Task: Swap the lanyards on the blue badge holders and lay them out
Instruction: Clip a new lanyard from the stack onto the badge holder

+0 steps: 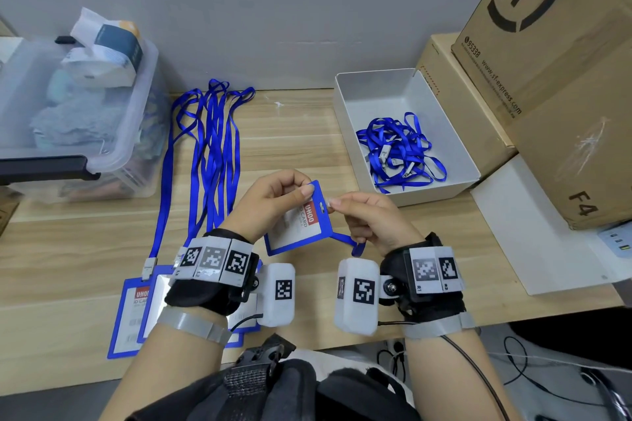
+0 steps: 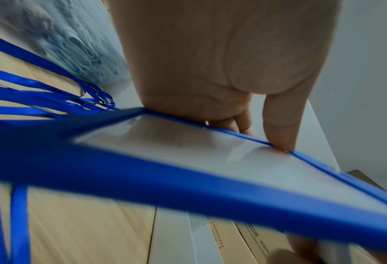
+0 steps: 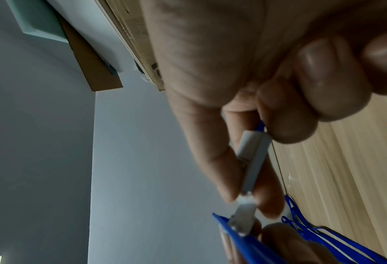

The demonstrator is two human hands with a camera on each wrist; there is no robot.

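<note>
Head view, the grip: The left hand [image 1: 273, 200] is pinching the top corner of a blue badge holder [image 1: 301, 225], thumb curled over its edge, holding it tilted above the wooden table [image 1: 290, 133].
Head view, right of the grip: The right hand [image 1: 367, 219] is closing its fingertips on something small at the holder's slot; from here the piece is too tiny to identify. A blue lanyard [image 1: 355, 244] is hanging in a loop below that hand.
Head view, left of the grip: Finished holders [image 1: 131, 314] are lying on the table with their straps [image 1: 212, 154] stretched away from the person; the left wrist is hiding most of the row.
Head view, beyond the grip: A white tray [image 1: 345, 120] is holding a tangle of spare lanyards [image 1: 400, 150].
Left wrist view: The badge holder [image 2: 210, 160] is filling the frame, blurred, with the thumb [image 2: 278, 132] pressing on its rim and the other fingers mostly hiding behind it.
Right wrist view: The right hand [image 3: 255, 110] is pinching a grey lanyard clip [image 3: 253, 160] between thumb and forefinger, the clip's clear tab touching the top edge of the holder [image 3: 251, 246]. Whether the tab is threading through the slot cannot be told.
</note>
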